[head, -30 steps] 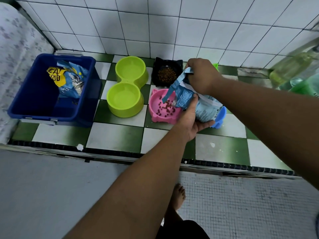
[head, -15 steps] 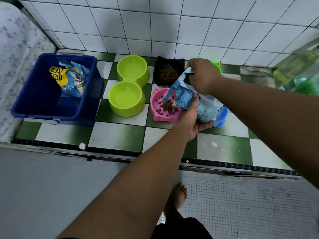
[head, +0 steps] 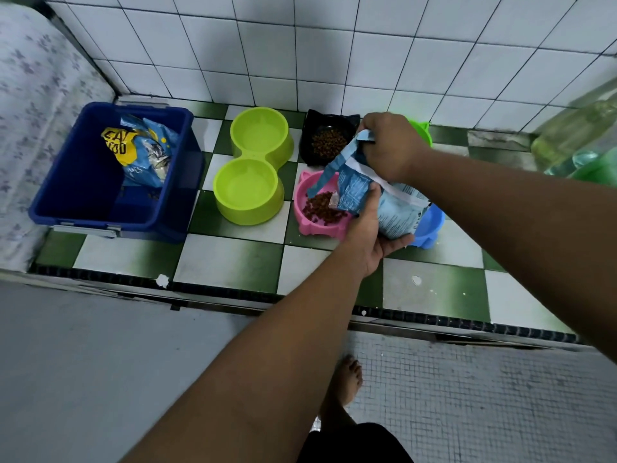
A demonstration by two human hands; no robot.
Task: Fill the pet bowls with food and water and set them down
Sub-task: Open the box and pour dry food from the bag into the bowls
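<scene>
Both hands grip a pale blue food bag (head: pixel 394 208), tipped mouth-down over the pink bowl (head: pixel 320 225). Left hand (head: pixel 370 235) cups the bag's underside; right hand (head: pixel 390 145) pinches its top edge. Brown kibble (head: pixel 322 208) heaped in the pink bowl, mid-ledge. Black bowl (head: pixel 329 138) with kibble sits by the back wall. Lime double bowl (head: pixel 253 165) just left. Blue bowl (head: pixel 430 225) partly hidden behind the bag. Blue bin (head: pixel 100 202) at the ledge's left end.

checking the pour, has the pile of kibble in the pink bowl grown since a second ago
Yes. The kibble now covers more of the pink bowl, spreading from the food bag mouth toward the near rim.
</scene>
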